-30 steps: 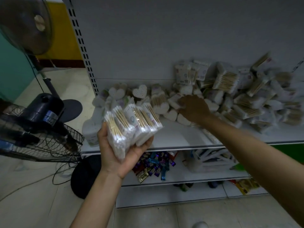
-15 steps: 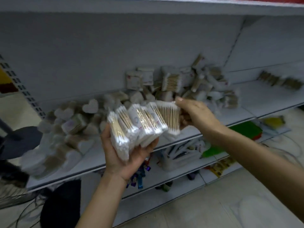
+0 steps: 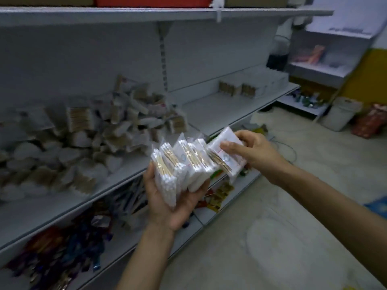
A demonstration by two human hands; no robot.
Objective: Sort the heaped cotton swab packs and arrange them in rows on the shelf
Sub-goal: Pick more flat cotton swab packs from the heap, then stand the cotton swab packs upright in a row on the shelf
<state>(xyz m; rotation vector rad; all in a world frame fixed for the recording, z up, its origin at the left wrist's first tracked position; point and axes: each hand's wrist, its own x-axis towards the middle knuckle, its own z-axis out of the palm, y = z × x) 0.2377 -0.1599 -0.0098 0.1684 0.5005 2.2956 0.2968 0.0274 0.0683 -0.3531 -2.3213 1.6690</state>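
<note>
Head view, single frame, background soft with blur.

Left hand [image 3: 173,204]: palm up in front of the shelf [image 3: 219,109], fingers curled under a fanned stack of cotton swab packs [image 3: 182,166]. The packs stand on edge side by side, with wooden sticks and white tips visible through clear wrap.

Right hand [image 3: 256,153]: pinches one more pack [image 3: 227,156], thumb on its printed face and fingers behind it. This pack is tilted and touches the right end of the fan, and both are held in the air just off the shelf's front edge.

Heap of swab packs [image 3: 83,147]: lies on the left part of the shelf against the back panel — rectangular packs and heart-shaped ones mixed, none aligned. The hands and fan cover part of the shelf edge to the heap's right.

Short row of upright packs [image 3: 236,90]: far right of the same shelf, at the back, well apart from the heap; bare shelf lies between.

Surroundings: an upper shelf [image 3: 146,14] runs overhead. A lower shelf holds dark foil-wrapped items [image 3: 62,248] — too blurred to identify. A white bin [image 3: 340,114] and a red bag [image 3: 370,122] stand on the floor [image 3: 272,227] at far right.
</note>
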